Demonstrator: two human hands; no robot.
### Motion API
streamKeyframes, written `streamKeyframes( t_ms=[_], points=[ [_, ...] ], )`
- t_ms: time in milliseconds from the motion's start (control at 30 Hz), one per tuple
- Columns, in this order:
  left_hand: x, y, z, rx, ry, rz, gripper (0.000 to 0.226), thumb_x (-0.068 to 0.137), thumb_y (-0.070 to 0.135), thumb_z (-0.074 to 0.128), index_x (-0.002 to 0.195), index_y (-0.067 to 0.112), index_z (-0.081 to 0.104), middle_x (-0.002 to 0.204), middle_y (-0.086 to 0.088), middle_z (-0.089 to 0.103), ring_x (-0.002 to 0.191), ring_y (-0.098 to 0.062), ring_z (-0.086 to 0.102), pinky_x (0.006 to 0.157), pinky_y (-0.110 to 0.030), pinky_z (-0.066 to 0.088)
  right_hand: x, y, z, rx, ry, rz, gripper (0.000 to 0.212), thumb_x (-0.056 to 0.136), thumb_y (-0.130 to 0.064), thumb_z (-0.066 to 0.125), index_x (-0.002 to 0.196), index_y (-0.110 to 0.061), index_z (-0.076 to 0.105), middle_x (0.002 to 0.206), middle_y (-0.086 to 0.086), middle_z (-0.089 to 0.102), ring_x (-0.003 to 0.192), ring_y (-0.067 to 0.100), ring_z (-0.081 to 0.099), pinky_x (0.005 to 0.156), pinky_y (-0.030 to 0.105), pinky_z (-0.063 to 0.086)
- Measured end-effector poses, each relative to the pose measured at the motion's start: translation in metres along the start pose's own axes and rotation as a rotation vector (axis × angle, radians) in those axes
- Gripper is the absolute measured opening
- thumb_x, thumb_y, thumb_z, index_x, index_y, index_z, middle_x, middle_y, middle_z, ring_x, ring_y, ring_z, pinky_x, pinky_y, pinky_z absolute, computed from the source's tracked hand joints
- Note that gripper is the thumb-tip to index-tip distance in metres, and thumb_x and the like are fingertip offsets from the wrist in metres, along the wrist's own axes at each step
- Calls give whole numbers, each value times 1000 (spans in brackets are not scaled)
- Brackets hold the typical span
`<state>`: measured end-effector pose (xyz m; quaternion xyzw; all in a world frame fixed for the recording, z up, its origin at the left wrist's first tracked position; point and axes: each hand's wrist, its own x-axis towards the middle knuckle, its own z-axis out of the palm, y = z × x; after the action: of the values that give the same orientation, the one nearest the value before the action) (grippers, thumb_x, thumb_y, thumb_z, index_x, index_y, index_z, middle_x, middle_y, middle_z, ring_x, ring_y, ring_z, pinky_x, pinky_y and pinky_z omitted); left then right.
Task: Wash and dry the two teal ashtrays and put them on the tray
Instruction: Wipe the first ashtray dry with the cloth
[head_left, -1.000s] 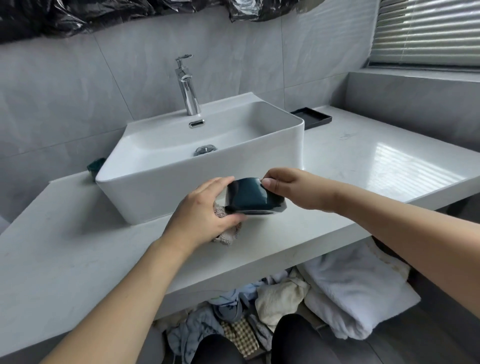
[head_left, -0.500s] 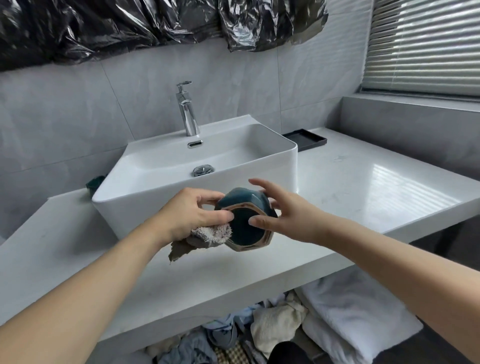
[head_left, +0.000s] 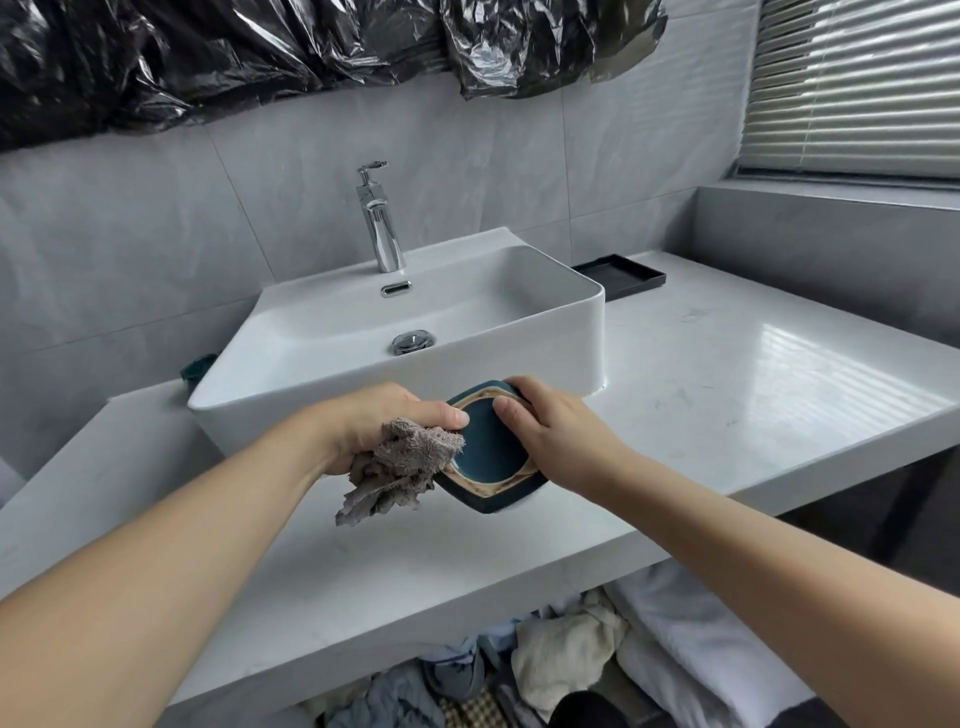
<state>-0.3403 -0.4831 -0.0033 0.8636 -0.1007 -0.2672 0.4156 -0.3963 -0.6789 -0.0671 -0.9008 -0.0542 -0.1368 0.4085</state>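
A teal ashtray (head_left: 485, 452) with a tan rim is held in front of the sink, tilted so its hollow faces me. My right hand (head_left: 550, 431) grips its right side, thumb inside the hollow. My left hand (head_left: 379, 423) holds a bunched grey cloth (head_left: 400, 465) against the ashtray's left edge. A second teal ashtray (head_left: 196, 367) peeks out behind the sink's left corner on the counter. The black tray (head_left: 621, 274) lies at the back of the counter, right of the sink, with nothing on it.
The white basin (head_left: 545, 332) with a chrome tap (head_left: 382, 228) stands on a pale counter (head_left: 727, 389). Towels and clothes are piled on the shelf below (head_left: 597, 654). Black plastic sheeting hangs on the wall above; a window blind is at the right.
The ashtray has been turned from bottom-up to hollow facing me. The cloth in my left hand has come up from under it to its left rim. The view has tilted upward.
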Motion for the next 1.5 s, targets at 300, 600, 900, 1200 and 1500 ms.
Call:
streamKeyframes(
  t_ms=[300, 600, 900, 1200, 1500],
  points=[
    [17, 0, 0, 46, -59, -129, 35, 82, 38, 76, 82, 4, 71, 68, -14, 69, 56, -25, 64, 54, -29, 54, 9, 21, 21, 158, 0, 125, 35, 101, -45, 41, 123, -24, 59, 111, 6, 64, 113, 25, 52, 95, 44, 46],
    [32, 2, -2, 124, -69, -158, 36, 85, 40, 72, 76, 5, 67, 58, -9, 66, 48, -21, 63, 49, -24, 52, 16, 26, 25, 214, -17, 170, 31, 101, -41, 44, 111, -21, 66, 105, 6, 67, 104, 27, 58, 90, 46, 50],
    [41, -6, -4, 245, -32, -95, 41, 80, 47, 76, 67, 8, 74, 64, -11, 69, 57, -23, 59, 62, -29, 48, 21, 26, 26, 191, -18, 201, 24, 95, -37, 49, 103, -25, 69, 101, -1, 70, 100, 26, 61, 89, 49, 53],
    [39, -25, -5, 261, 16, 3, 54, 73, 60, 78, 52, 12, 66, 55, -11, 55, 56, -24, 44, 57, -34, 36, 19, 19, 18, 74, -122, 166, 30, 102, -32, 44, 125, -20, 58, 122, 2, 64, 112, 21, 57, 93, 31, 44],
    [27, -29, -1, 292, 776, 653, 30, 95, 40, 58, 80, 16, 68, 64, 3, 62, 61, -20, 55, 60, -33, 45, -40, 34, 2, -5, -219, 86, 125, 57, -83, 62, 155, -24, 10, 154, -9, 35, 141, 10, 31, 116, 30, 23]
  ],
)
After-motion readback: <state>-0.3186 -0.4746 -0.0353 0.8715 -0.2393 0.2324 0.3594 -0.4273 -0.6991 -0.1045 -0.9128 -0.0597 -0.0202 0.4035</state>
